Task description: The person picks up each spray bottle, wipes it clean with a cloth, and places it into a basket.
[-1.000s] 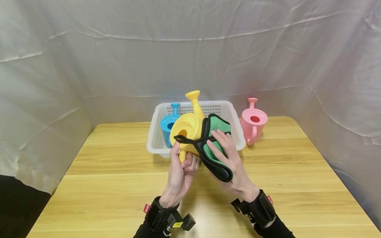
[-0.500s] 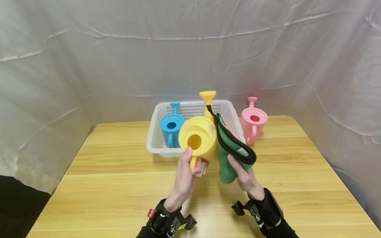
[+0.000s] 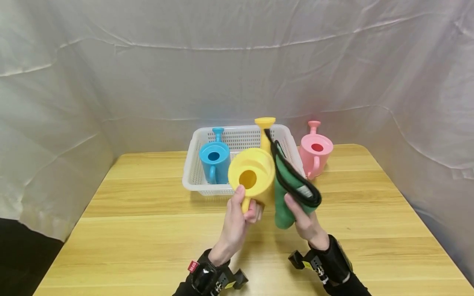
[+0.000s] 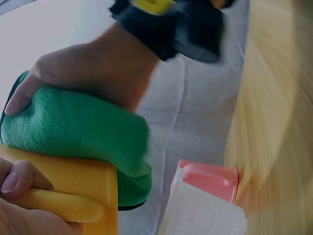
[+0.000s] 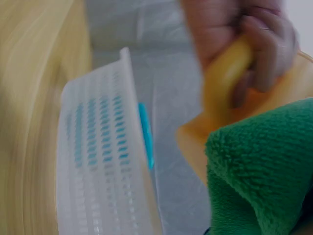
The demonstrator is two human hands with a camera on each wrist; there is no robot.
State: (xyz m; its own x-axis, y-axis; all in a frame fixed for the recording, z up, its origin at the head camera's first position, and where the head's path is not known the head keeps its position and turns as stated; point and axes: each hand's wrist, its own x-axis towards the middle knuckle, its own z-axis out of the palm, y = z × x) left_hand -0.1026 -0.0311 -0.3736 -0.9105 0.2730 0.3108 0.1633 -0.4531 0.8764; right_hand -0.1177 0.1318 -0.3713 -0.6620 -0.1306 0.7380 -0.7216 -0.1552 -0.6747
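My left hand (image 3: 238, 224) grips the handle of a yellow watering can (image 3: 264, 170), thumb on top and fingers curled through the loop. The can is held up in front of the basket, spout pointing away, its round opening facing me. Against the can's right side lies a folded green cloth (image 3: 286, 197) with black edging and a small white label. My right hand (image 3: 305, 220) holds this cloth, thumb on the near face; its other fingers are hidden behind. In the left wrist view the green cloth (image 4: 78, 129) touches the wall of the yellow can (image 4: 100, 183).
A white perforated basket (image 3: 189, 176) stands at the back of the wooden table (image 3: 148, 238), with a blue watering can (image 3: 214, 158) upright inside it. Right of the basket stands a pink watering can (image 3: 316, 152). Grey fabric (image 3: 237, 74) hangs behind and around.
The yellow can has moved right and turned from tilted to straighter. My right hand, earlier spread over the cloth, now grips it from below at the can's right side; the cloth's loop swung upward.
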